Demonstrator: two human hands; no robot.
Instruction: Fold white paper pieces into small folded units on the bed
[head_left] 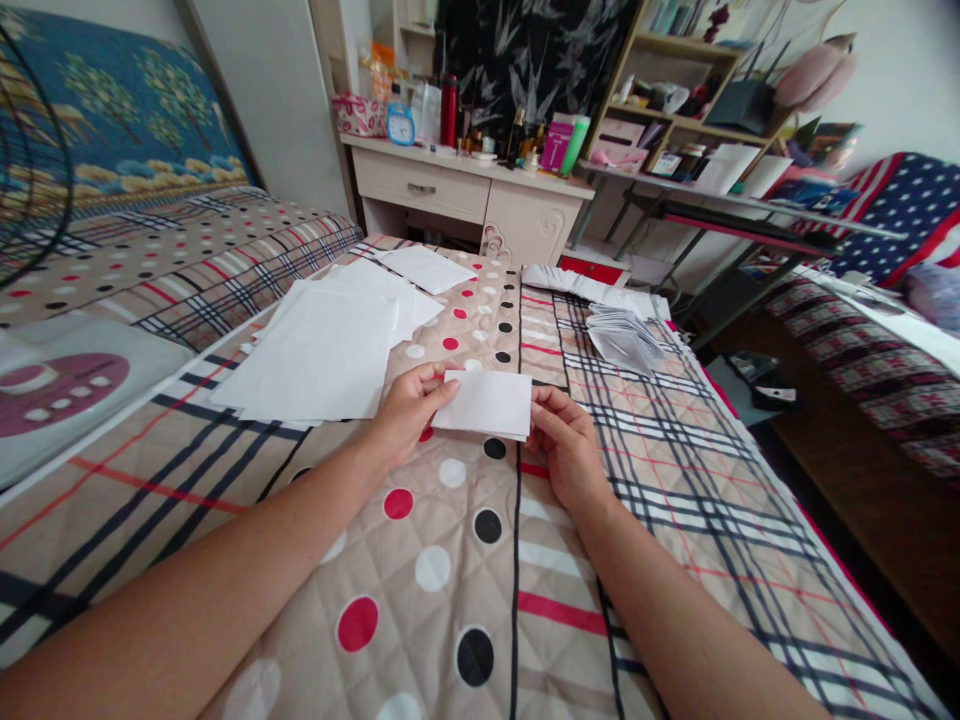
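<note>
A small folded white paper (487, 403) lies on the quilted bedspread (465, 560) in front of me. My left hand (409, 410) pinches its left edge with closed fingers. My right hand (568, 440) grips its right edge, fingers curled around it. A spread stack of larger white sheets (322, 345) lies just left of the hands. A heap of small folded papers (624, 340) rests further off to the right.
More white sheets (424, 268) and a row of papers (592, 290) lie at the bed's far end. Beyond stand a white desk (465, 190) with bottles and a clock, shelves (675, 110) and a flag-patterned cloth (900, 215). The bed drops off at the right to the floor.
</note>
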